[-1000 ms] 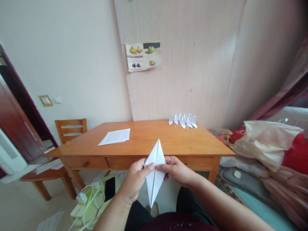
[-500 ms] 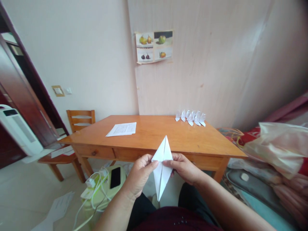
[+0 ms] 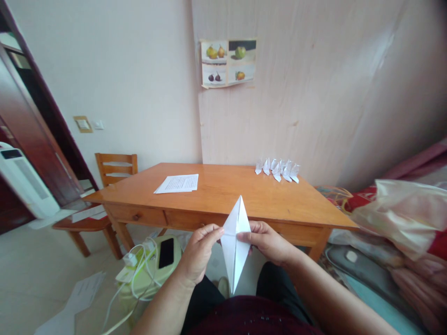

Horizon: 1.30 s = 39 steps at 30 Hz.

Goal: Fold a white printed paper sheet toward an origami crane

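I hold a folded white paper (image 3: pixel 236 242), a tall kite-like shape with a point up and a point down, in front of my lap. My left hand (image 3: pixel 198 253) pinches its left corner with thumb and fingers. My right hand (image 3: pixel 270 242) pinches its right corner the same way. Both hands are closed on the paper, below the near edge of the wooden table (image 3: pixel 216 195). Several small folded white paper figures (image 3: pixel 277 169) stand in a row at the table's far right. A printed sheet (image 3: pixel 178 183) lies on the table's left part.
A wooden chair (image 3: pixel 104 186) stands left of the table. A green device with a phone and white cables (image 3: pixel 153 265) sits on the floor by my left knee, with loose papers (image 3: pixel 75 302) nearby. Bedding and a plastic bag (image 3: pixel 398 214) lie at the right. A fruit picture (image 3: pixel 228 63) hangs on the wall.
The view has swung slightly left and down, so the table and wall sit further right. My hands hold the folded paper the same way throughout.
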Available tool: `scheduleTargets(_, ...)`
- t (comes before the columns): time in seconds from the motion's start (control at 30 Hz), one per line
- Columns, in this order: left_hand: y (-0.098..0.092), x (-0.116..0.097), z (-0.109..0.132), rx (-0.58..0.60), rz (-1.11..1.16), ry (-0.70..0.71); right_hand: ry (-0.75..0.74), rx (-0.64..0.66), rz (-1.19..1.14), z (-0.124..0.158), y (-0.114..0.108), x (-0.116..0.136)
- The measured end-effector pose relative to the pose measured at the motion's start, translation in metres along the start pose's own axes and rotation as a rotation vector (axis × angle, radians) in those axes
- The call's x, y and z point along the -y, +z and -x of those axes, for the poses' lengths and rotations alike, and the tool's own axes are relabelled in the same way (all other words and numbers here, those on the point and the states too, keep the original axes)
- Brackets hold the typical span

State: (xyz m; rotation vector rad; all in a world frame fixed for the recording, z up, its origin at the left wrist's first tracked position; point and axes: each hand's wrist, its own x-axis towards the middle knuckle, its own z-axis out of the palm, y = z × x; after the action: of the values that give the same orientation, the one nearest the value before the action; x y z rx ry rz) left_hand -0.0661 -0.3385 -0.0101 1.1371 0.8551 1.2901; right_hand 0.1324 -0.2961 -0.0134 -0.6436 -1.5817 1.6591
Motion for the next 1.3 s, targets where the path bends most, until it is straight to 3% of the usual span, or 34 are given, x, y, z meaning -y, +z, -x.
scheduleTargets(0.23, -0.001, -0.001, 0.002, 0.025, -0.078, 0.02, 0.011, 0.01, 0.035, -0.002, 0.003, 0.004)
scheduleTargets(0.37, -0.002, 0.002, 0.002, -0.03, -0.125, 0.048, 0.01, 0.04, 0.057, -0.004, 0.004, 0.002)
scheduleTargets(0.73, -0.001, 0.007, 0.002, -0.055, -0.203, 0.103, 0.046, -0.055, -0.026, -0.007, 0.014, -0.004)
scheduleTargets(0.93, 0.002, 0.006, 0.003, -0.019, -0.081, 0.05, 0.052, 0.011, -0.024, -0.005, 0.009, -0.006)
scheduleTargets(1.3, 0.004, 0.003, -0.003, -0.048, -0.056, 0.045, 0.101, 0.108, 0.053, -0.002, 0.009, -0.001)
